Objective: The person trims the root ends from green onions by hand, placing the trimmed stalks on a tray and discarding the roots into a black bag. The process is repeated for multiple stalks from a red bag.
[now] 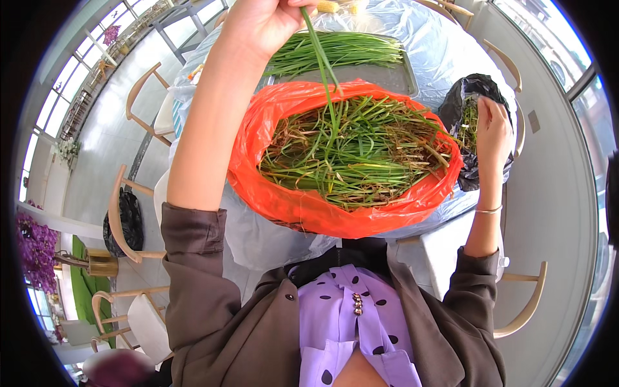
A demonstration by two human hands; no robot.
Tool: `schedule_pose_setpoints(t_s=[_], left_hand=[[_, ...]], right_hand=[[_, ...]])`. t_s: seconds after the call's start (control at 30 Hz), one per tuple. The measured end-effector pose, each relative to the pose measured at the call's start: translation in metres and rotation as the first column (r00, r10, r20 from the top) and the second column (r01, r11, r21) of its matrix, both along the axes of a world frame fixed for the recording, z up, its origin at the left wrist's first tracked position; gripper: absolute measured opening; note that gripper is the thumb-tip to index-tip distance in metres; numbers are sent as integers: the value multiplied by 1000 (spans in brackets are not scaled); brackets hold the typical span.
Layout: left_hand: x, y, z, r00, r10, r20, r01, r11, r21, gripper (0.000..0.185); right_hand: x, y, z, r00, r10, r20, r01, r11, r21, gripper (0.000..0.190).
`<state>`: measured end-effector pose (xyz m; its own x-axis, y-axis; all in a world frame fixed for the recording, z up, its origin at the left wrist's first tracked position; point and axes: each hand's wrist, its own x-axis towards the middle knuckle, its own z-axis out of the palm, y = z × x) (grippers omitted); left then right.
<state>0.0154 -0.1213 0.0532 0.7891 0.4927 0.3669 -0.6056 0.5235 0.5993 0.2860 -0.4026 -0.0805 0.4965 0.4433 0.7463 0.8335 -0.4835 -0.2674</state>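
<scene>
At the top of the view my left hand (268, 22) grips a few long green chive leaves (320, 53), which hang down over an orange-red plastic bag (290, 205). Inside that wide-open bag lies a heap of chives (358, 145), with many brown, withered blades and stalks mixed in. My right hand (494, 128) is at a black plastic bag (452, 104) on the right, which contains plant scraps (468, 121). Its fingertips point away from me, and whether they pinch anything is hidden. Behind the orange-red bag, straight green chives (333, 51) lie in rows on a metal tray (411, 80).
A round table (449, 43) is covered with clear plastic film. Corn cobs (328, 7) lie at its far edge. Wooden chairs (133, 104) stand around it, and a black bag (129, 222) hangs by one at left. A person's blurred head (118, 367) shows at lower left.
</scene>
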Motion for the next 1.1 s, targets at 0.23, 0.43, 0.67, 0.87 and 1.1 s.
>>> schedule_pose_setpoints(t_s=[0.23, 0.43, 0.67, 0.87, 1.1], left_hand=[[36, 3, 0, 990, -111, 82, 116, 991, -61, 22], [53, 21, -22, 987, -154, 44, 159, 969, -188, 22], [65, 40, -38, 1000, -2, -9, 0, 975, -221, 22], [62, 49, -47, 996, -71, 51, 82, 956, -281, 27], [45, 36, -40, 976, -209, 55, 216, 947, -239, 25]], right_hand=[[-113, 29, 37, 550, 657, -515, -568, 747, 347, 23], [-154, 44, 11, -107, 788, -607, -451, 505, 736, 58], [-169, 46, 3, -759, 510, -405, -271, 319, 908, 67], [-178, 42, -10, -668, 626, -403, -225, 347, 911, 37], [-174, 38, -6, -646, 614, -454, -288, 355, 889, 32]])
